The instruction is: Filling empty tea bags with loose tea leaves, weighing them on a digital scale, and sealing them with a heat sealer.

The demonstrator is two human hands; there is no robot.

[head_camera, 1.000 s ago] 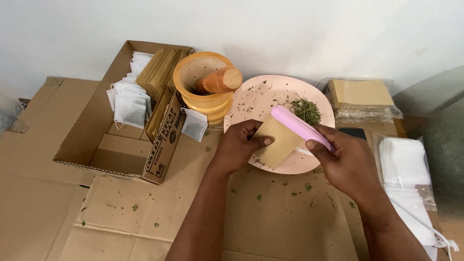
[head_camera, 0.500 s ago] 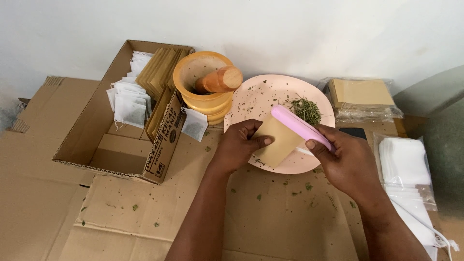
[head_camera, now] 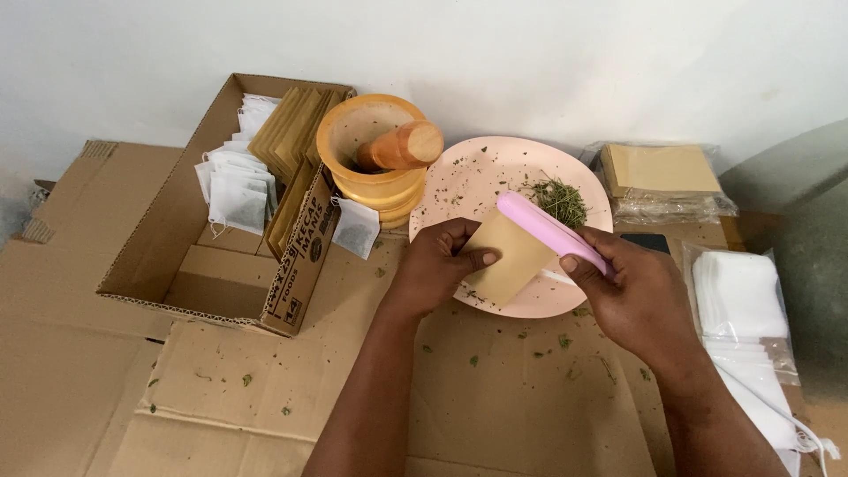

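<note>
Left hand (head_camera: 435,269) fingers pinching a tan paper envelope (head_camera: 508,259) over the pink plate (head_camera: 481,177), right hand (head_camera: 632,296) apparently clamping a pink sealer (head_camera: 548,231) along its top edge

One round pink plate (head_camera: 481,177); one wooden mortar (head_camera: 349,146) with one wooden pestle (head_camera: 402,147); one open brown cardboard box (head_camera: 168,238); two clear plastic packets (head_camera: 662,208), possibly more.

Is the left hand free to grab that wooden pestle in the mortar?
Probably not yet: the left hand holds a tan paper pouch, though nothing blocks the nearby pestle.
</note>
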